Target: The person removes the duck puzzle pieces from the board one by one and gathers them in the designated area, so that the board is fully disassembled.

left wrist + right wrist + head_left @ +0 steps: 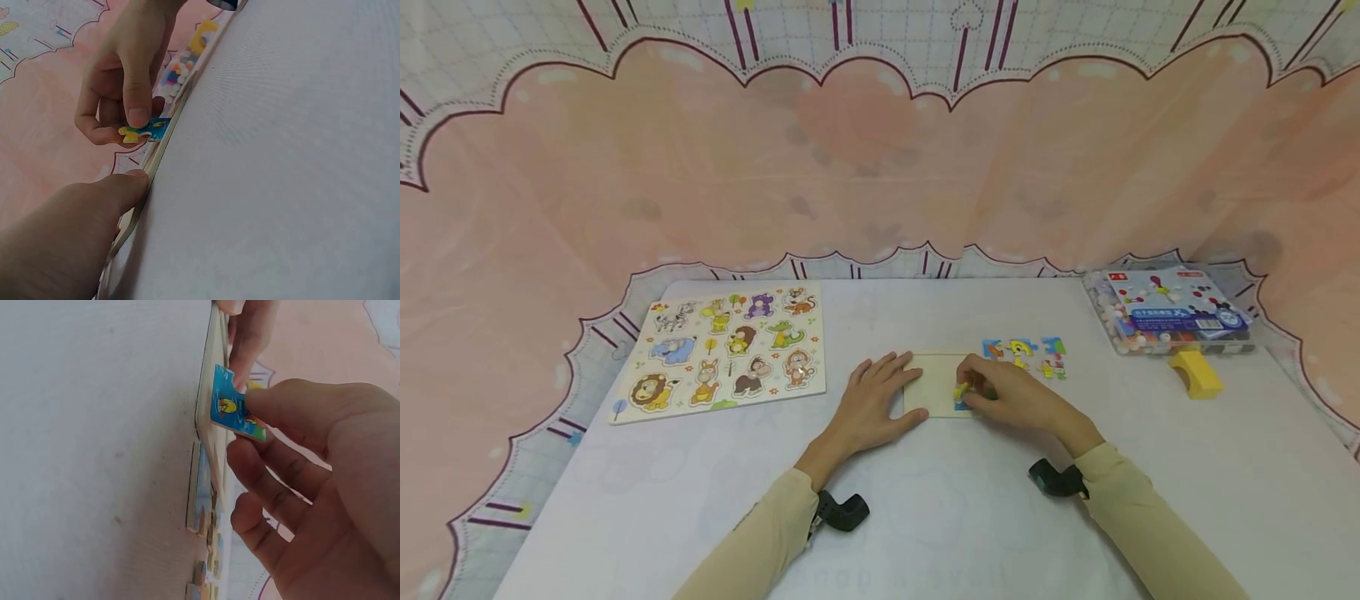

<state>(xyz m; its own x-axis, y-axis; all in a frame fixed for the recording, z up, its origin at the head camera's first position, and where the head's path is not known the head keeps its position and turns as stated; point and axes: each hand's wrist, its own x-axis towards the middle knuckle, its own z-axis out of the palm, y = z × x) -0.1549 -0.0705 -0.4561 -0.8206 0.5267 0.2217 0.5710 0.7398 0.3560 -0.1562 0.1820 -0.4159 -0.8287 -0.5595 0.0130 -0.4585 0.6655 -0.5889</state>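
A pale wooden puzzle tray point(934, 385) lies at the middle of the table. My left hand point(876, 398) rests at its left edge, fingers spread, the thumb against the near corner. Between thumb and fingers my right hand point(1017, 397) pinches a blue jigsaw piece point(229, 407) with a yellow duck on it. In the head view that piece is over the tray's right part, partly covered by the fingers. The left wrist view shows the piece tilted, its blue end close to the tray's rim. Several other jigsaw pieces point(1021, 348) lie behind the right hand.
To the left lies a white animal puzzle board point(760, 333) with many pictures. A clear plastic box point(1172, 312) of small coloured parts stands at the back right, a yellow arch block point(1197, 375) just in front of it. A patterned cloth point(865, 167) hangs behind the table.
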